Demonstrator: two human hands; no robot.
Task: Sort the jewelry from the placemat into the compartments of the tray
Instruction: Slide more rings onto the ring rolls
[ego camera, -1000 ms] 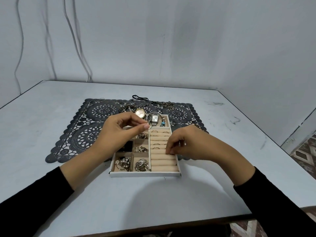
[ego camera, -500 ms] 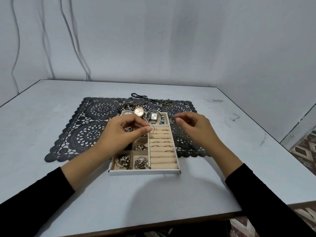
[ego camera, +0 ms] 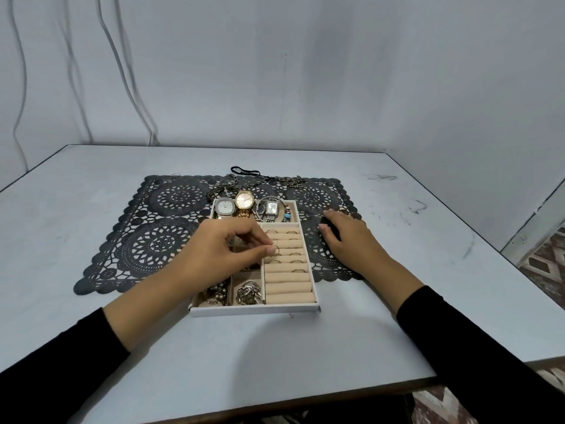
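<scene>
Left hand (ego camera: 214, 255) low over tray (ego camera: 253, 310). Grip pinching thin ring (ego camera: 276, 249) between thumb and forefinger, just above left end of ring rolls (ego camera: 289, 289), about mid-row. Not seated in a slot, by the look of it.

Right hand (ego camera: 351, 240) flat on placemat (ego camera: 159, 240) just right of tray, grip spread and relaxed, nothing plainly held. Dark patch under fingertips: shadow or item, cannot tell.

Far compartment: watches (ego camera: 244, 200), side by side. Small left compartments: silver clusters, partly hidden behind left hand. Seated rings (ego camera: 295, 254) in upper rolls, nearest rolls bare. Chains (ego camera: 275, 179) and black cord (ego camera: 244, 171) at far edge of placemat, unsorted. Tray half on placemat, near end on tabletop (ego camera: 275, 362).

Risks from here, judged only:
- Light pinch on very thin wire. Could slip on release and fall flat on a roll, or drop left into neighbouring small compartment among the clusters. Hard to find there.
- Too firm a push into slot. Could nudge seated rings loose or bend so fine a band.
- Tray unbraced, right hand off it. Could skid on lace under sideways pressure.
- Chains close together. Likely to tangle or drag one another when lifted.
</scene>
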